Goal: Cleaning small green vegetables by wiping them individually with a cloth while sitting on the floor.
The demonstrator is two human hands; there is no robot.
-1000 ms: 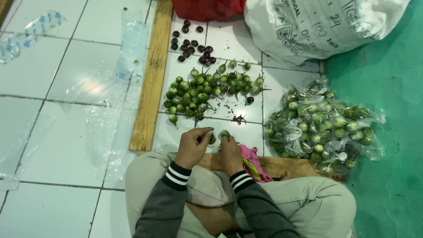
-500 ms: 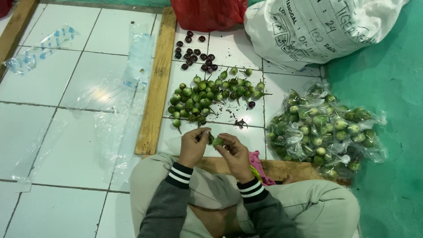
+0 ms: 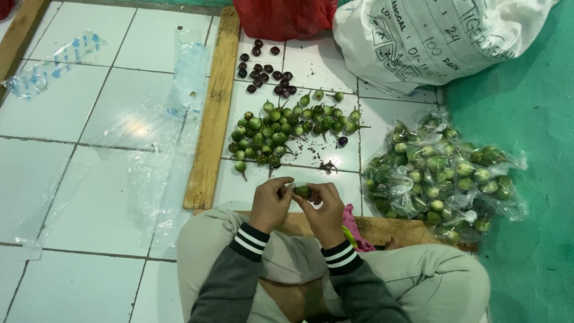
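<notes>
I sit cross-legged on a white tiled floor. My left hand [image 3: 270,205] and my right hand [image 3: 326,213] meet above my knees, both pinching one small round green eggplant [image 3: 302,191] between the fingertips. Just beyond my hands lies a loose pile of small green eggplants [image 3: 281,128] on the tiles. Farther away sits a cluster of small dark purple eggplants [image 3: 266,69]. To my right rests a heap of clear plastic bags filled with green eggplants [image 3: 439,173].
A wooden plank [image 3: 212,110] runs along the floor left of the pile. Empty clear plastic bags [image 3: 143,155] lie across the tiles on the left. A large white sack [image 3: 430,39] and a red bag [image 3: 284,17] stand at the far side. A green mat [image 3: 526,119] covers the right.
My hands have drawn closer together around the small green eggplant and shifted slightly toward me. The camera view has shifted a little; the piles have not moved.
</notes>
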